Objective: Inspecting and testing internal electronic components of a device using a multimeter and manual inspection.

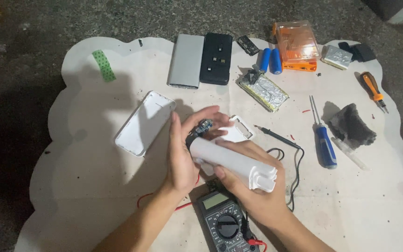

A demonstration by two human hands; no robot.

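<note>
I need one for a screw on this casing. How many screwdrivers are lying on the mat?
2. A blue-handled screwdriver lies right of the hands, beside the dark cloth. An orange-handled screwdriver lies near the mat's right edge. Others may be hidden.

A dark, rough concrete floor fills the edges of the view, speckled grey and stained in places. Spread flat on it lies a white mat with a wavy, scalloped outline, dotted with small dark crumbs and specks. Light falls hard from above, bright on the mat and throwing sharp dark shadows leftward across it, while the floor at far left sinks into near blackness.
</note>
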